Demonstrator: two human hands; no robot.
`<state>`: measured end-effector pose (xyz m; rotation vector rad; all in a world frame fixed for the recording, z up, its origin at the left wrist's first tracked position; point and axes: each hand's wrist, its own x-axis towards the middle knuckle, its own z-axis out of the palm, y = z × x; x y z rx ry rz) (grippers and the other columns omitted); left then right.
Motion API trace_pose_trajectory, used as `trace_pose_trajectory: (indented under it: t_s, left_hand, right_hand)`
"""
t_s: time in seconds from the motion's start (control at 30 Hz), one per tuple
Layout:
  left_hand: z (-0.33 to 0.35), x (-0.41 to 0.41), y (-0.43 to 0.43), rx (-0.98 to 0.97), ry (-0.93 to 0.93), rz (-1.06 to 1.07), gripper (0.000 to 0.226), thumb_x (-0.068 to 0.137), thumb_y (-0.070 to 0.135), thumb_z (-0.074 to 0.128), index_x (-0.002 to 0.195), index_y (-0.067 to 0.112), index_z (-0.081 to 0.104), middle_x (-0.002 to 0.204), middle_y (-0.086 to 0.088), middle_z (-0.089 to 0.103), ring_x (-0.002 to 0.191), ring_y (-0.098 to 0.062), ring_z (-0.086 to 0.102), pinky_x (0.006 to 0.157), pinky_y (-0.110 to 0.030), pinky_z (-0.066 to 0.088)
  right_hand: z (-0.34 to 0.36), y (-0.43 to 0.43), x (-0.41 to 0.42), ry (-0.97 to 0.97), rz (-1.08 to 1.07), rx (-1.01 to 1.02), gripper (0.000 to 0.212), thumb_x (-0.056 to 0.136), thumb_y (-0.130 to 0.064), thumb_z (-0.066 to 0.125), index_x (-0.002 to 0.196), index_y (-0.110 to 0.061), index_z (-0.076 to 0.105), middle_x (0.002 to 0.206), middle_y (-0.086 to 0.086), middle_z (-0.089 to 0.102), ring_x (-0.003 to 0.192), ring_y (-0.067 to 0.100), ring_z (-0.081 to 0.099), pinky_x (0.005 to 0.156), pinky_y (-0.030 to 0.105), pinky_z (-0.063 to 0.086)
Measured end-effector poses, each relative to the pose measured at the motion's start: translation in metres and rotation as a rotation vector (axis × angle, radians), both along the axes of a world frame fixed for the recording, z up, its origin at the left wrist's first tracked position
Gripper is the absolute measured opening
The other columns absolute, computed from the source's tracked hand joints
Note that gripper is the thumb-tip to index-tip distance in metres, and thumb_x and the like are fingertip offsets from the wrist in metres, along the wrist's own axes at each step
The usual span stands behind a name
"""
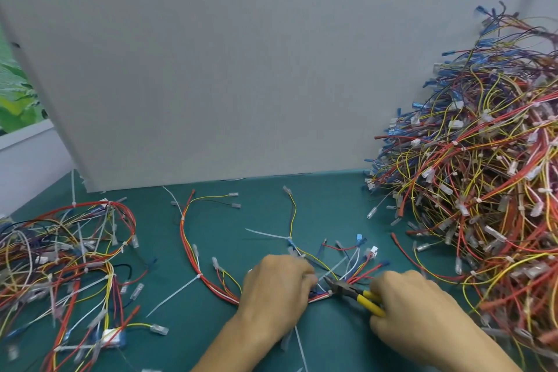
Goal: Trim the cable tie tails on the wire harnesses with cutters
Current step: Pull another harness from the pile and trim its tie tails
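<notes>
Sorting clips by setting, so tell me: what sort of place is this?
Probably a wire-harness assembly bench: a big heap of harnesses at right, a smaller pile at left, and yellow-handled cutters in the right hand.

An assembly workbench in a workshop: a green mat [317, 208], a grey partition [226, 69] behind, and heaped wire harnesses [483, 175] at right.

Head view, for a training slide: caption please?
Left hand holds a wire harness while right hand sets yellow-handled cutters to it, beside a big harness pile.
</notes>
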<state>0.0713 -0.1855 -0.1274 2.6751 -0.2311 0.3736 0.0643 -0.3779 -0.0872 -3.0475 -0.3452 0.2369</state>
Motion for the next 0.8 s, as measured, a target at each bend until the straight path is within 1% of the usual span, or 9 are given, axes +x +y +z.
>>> trace_pose_trajectory:
  t_s: [0.07,0.13,0.2,0.33,0.4,0.47,0.57,0.63,0.8]
  left_hand:
    - [0.001,0.001,0.000,0.137,0.099,0.007,0.027,0.093,0.044,0.045,0.097,0.024,0.064,0.097,0.000,0.066,0.098,-0.024,0.058,0.073,-0.031,0.046]
    - [0.003,0.002,0.000,0.158,0.156,-0.015,0.026,0.093,0.045,0.046,0.093,0.024,0.062,0.094,0.000,0.064,0.098,-0.025,0.057,0.068,-0.030,0.040]
    - [0.006,0.002,0.001,0.129,0.195,-0.043,0.024,0.091,0.043,0.050,0.087,0.023,0.061,0.089,0.000,0.062,0.094,-0.024,0.056,0.065,-0.029,0.038]
    - [0.008,0.001,0.004,0.019,0.260,-0.074,0.014,0.089,0.036,0.054,0.091,0.027,0.064,0.092,0.008,0.065,0.094,-0.014,0.055,0.070,-0.028,0.041]
    - [0.009,-0.001,0.003,0.023,0.273,-0.081,0.010,0.090,0.034,0.049,0.086,0.028,0.056,0.085,0.009,0.060,0.091,-0.016,0.055,0.070,-0.030,0.041]
    - [0.008,-0.002,0.001,0.056,0.264,-0.086,0.010,0.091,0.030,0.042,0.083,0.027,0.045,0.086,0.006,0.059,0.089,-0.022,0.055,0.073,-0.035,0.044]
    - [0.008,-0.001,0.003,-0.020,0.286,-0.086,0.010,0.091,0.026,0.040,0.083,0.022,0.043,0.081,0.002,0.057,0.081,-0.025,0.052,0.076,-0.040,0.047]
    - [0.009,0.001,0.005,-0.096,0.302,-0.073,0.010,0.089,0.025,0.043,0.081,0.022,0.046,0.073,0.005,0.053,0.072,-0.020,0.047,0.071,-0.035,0.045]
    - [0.009,0.007,0.011,-0.199,0.316,-0.036,0.011,0.080,0.024,0.051,0.069,0.022,0.049,0.057,0.011,0.049,0.055,-0.004,0.041,0.051,-0.020,0.032]
  right_hand:
    - [0.001,0.000,0.000,0.009,-0.011,0.002,0.019,0.083,-0.042,0.048,0.090,-0.024,0.047,0.084,-0.001,0.039,0.081,0.025,0.043,0.070,0.030,0.038]
    - [0.001,0.000,0.001,0.009,-0.017,0.005,0.019,0.083,-0.041,0.049,0.090,-0.024,0.047,0.083,-0.001,0.039,0.081,0.026,0.043,0.070,0.030,0.038]
    - [0.000,0.000,0.001,0.007,-0.016,-0.001,0.018,0.082,-0.041,0.048,0.088,-0.023,0.046,0.081,-0.001,0.038,0.080,0.026,0.042,0.070,0.030,0.037]
    - [0.001,-0.001,0.002,0.008,0.000,-0.002,0.015,0.081,-0.037,0.049,0.084,-0.023,0.045,0.074,-0.004,0.034,0.078,0.026,0.042,0.068,0.028,0.036]
    - [0.002,-0.002,0.002,0.010,0.002,0.009,0.015,0.082,-0.036,0.050,0.085,-0.022,0.045,0.074,-0.004,0.034,0.078,0.025,0.043,0.068,0.029,0.037]
    - [0.002,-0.002,0.002,0.009,0.001,0.019,0.014,0.082,-0.036,0.050,0.086,-0.022,0.047,0.075,-0.004,0.036,0.079,0.025,0.045,0.068,0.029,0.038]
    - [0.002,-0.002,0.002,0.013,-0.002,0.030,0.014,0.083,-0.036,0.050,0.088,-0.023,0.049,0.077,-0.004,0.037,0.080,0.024,0.046,0.068,0.029,0.039]
    - [0.002,-0.002,0.002,0.009,0.001,0.035,0.015,0.083,-0.036,0.049,0.088,-0.023,0.049,0.077,-0.003,0.037,0.080,0.024,0.046,0.067,0.029,0.039]
    - [0.001,-0.001,0.003,-0.014,0.017,0.059,0.020,0.084,-0.040,0.047,0.083,-0.020,0.047,0.075,-0.003,0.041,0.076,0.026,0.045,0.063,0.028,0.036]
